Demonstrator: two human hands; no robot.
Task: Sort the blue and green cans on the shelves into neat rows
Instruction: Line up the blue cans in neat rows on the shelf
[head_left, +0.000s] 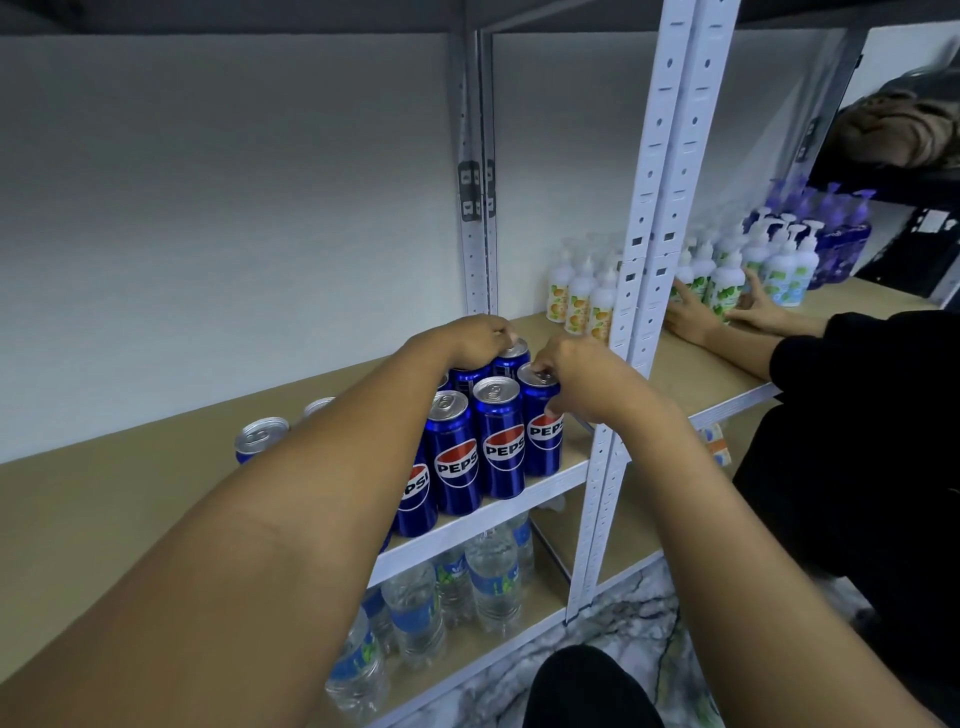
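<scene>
while gripping blue cans (501, 436), left hand (475, 340) and right hand (582, 382), fingers curled.

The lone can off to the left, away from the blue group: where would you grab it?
Take the lone can by its upper sides, coming from above and the front. It stands upright, its silver top showing, with bare shelf around it; the forearm hides its lower part.

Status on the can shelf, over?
Left hand grips rear blue can. Right hand grips front-right can. No green cans visible. Nothing blocking.
</scene>
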